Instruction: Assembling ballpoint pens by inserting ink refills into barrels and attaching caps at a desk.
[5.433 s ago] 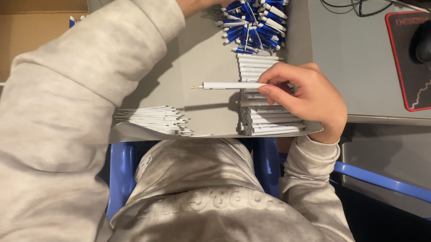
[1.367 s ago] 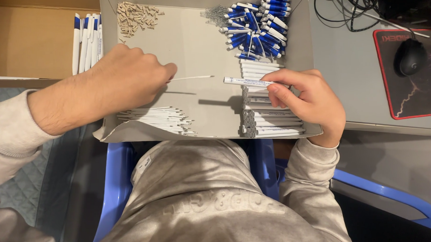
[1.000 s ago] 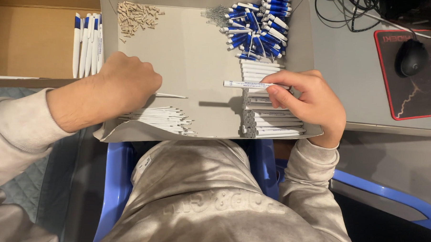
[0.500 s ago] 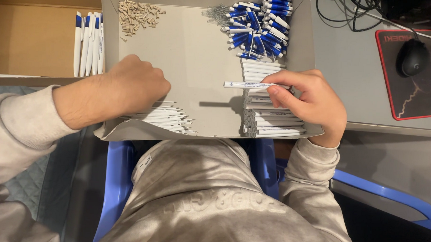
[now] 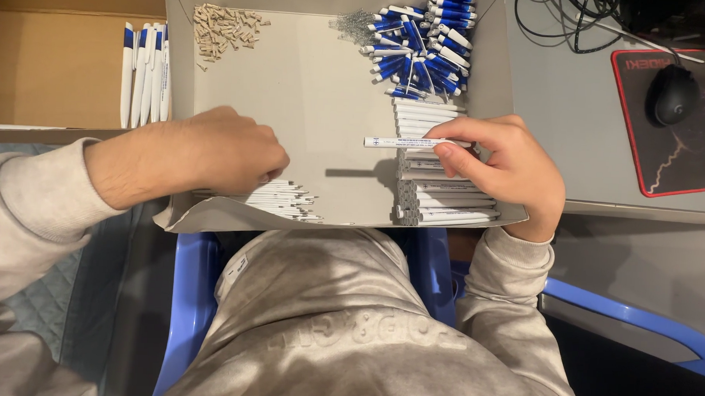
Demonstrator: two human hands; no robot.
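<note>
My right hand [image 5: 506,168] pinches a white pen barrel [image 5: 405,143], held level above a stack of white pen barrels [image 5: 438,197] at the right of a grey cardboard tray [image 5: 324,103]. My left hand [image 5: 217,150] is curled with its fingertips down on a pile of thin white refills [image 5: 278,197] near the tray's front edge. What the left fingers hold is hidden. A heap of blue-and-white pen tops [image 5: 420,44] lies at the tray's far right, with small metal springs [image 5: 351,25] beside it. Small beige parts [image 5: 222,25] lie at the far left.
Several finished white-and-blue pens [image 5: 144,74] lie in a brown cardboard box [image 5: 52,63] to the left. A black mouse [image 5: 672,94] sits on a black and red mouse pad [image 5: 682,147] at the right, with cables behind it. A blue chair [image 5: 188,309] is under me.
My left hand came back from the far side with a thin refill, then dropped to the refill pile at the tray's front. My right hand kept the barrel in place.
</note>
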